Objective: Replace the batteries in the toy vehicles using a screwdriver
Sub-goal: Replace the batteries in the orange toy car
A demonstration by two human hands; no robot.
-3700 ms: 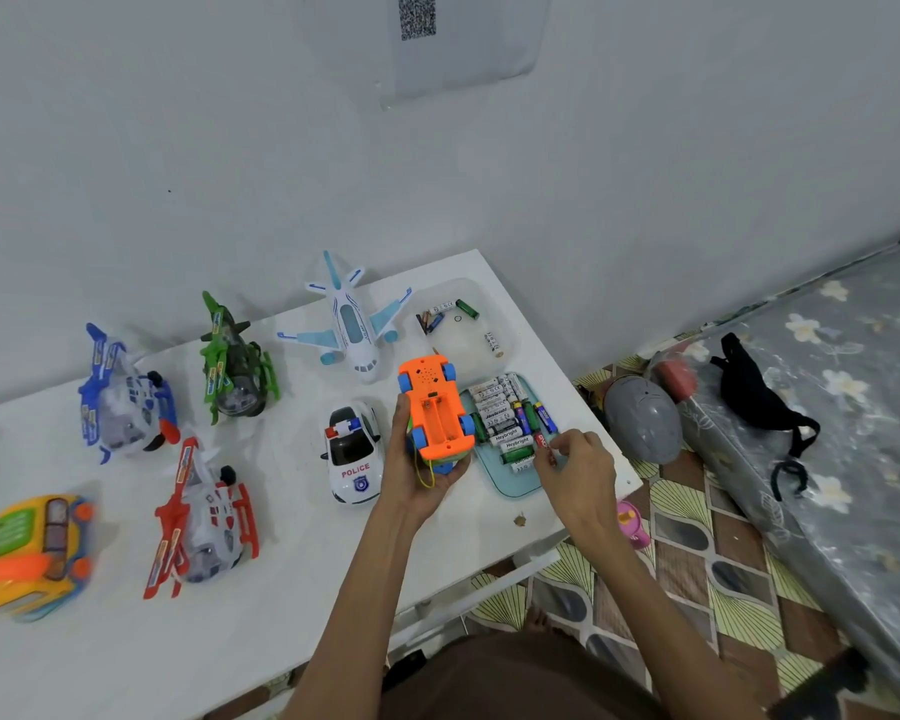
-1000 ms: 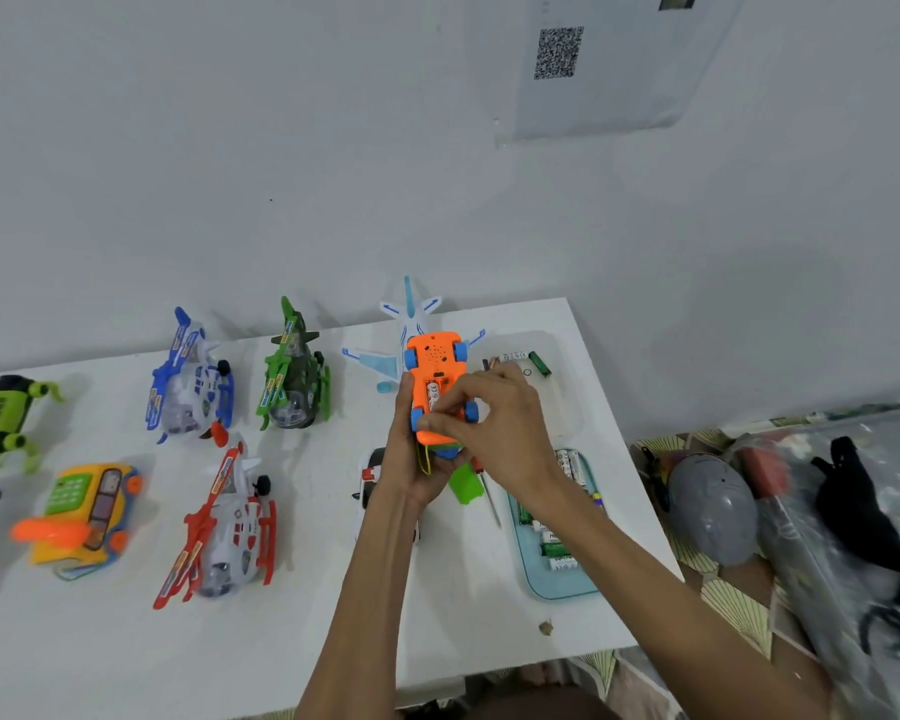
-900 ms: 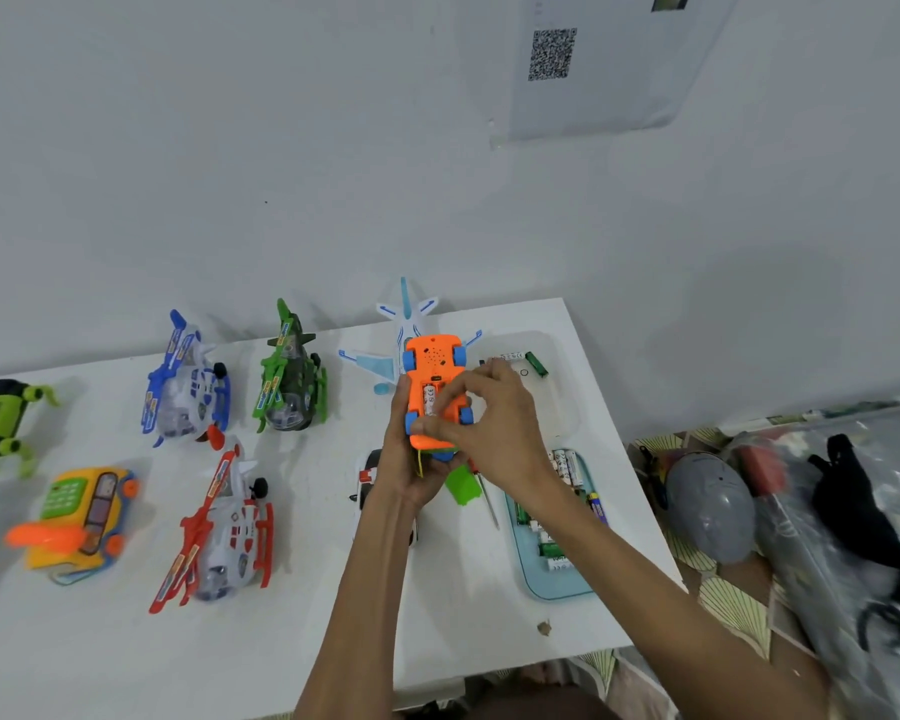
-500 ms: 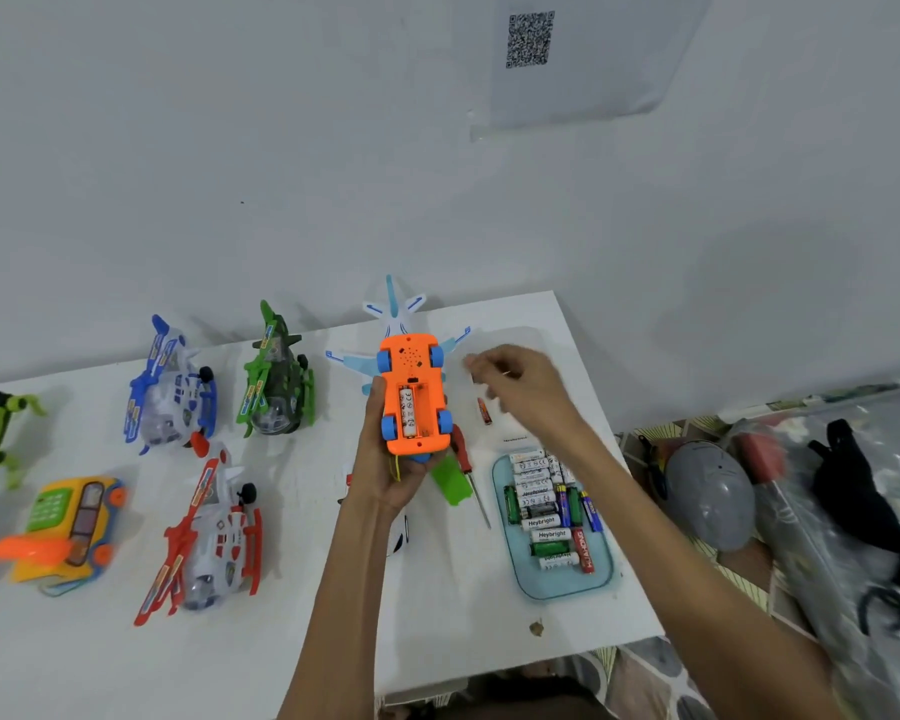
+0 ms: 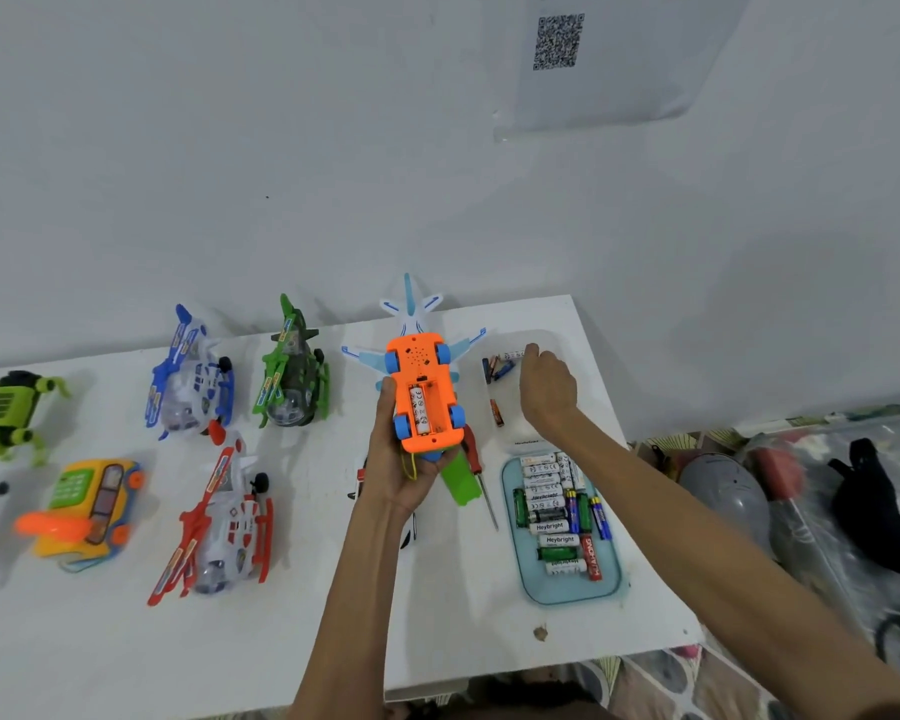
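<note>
My left hand point(image 5: 393, 470) grips an orange toy car point(image 5: 424, 394) held upside down above the table. Its battery bay is open and shows one white battery point(image 5: 418, 410). My right hand point(image 5: 546, 389) reaches over a clear tray point(image 5: 583, 356) at the back right, fingers curled, its fingertips pinching the end of a small white battery point(image 5: 513, 354). A green battery cover point(image 5: 461, 485) and a red-handled screwdriver point(image 5: 481, 478) lie on the table just right of my left hand. A light blue tray point(image 5: 567, 597) holds several fresh batteries.
Along the white table point(image 5: 437, 631) stand a blue helicopter point(image 5: 191, 376), a green helicopter point(image 5: 292, 379), a red helicopter point(image 5: 219, 522), a white-blue airplane point(image 5: 411, 314), a yellow toy point(image 5: 84, 506) and a green toy point(image 5: 11, 413). Loose batteries point(image 5: 497, 412) lie in the clear tray.
My right hand left the car's open bay and moved right and back over the clear tray. The left hand keeps the car steady. The view shifted slightly.
</note>
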